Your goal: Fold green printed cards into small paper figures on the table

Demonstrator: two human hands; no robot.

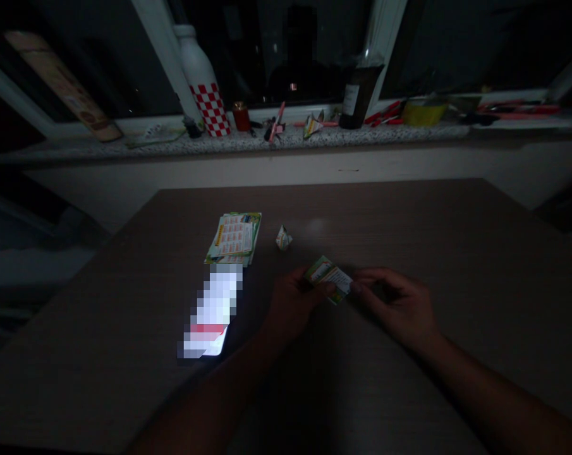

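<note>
Between both hands is a small folded piece of printed paper (330,279), green and white with lines of text. My left hand (295,300) grips its left and lower side, the thumb lying across the front. At the paper's right corner, my right hand (399,303) pinches the edge between thumb and fingers. A small folded paper shape (283,238) stands on the table just beyond my left hand. Farther left lies a stack of printed paper sheets (233,237) with green borders. Nearer to me, a phone (214,309) with a lit, blurred screen rests below the stack.
The brown table (409,215) reaches to a wall under a window. Along the stone sill (267,142) stand a red-and-white checked bottle (205,88), a small red jar (241,117), a dark container (356,98), another folded paper piece (313,126) and a yellow bowl-like item (424,112). The room is dim.
</note>
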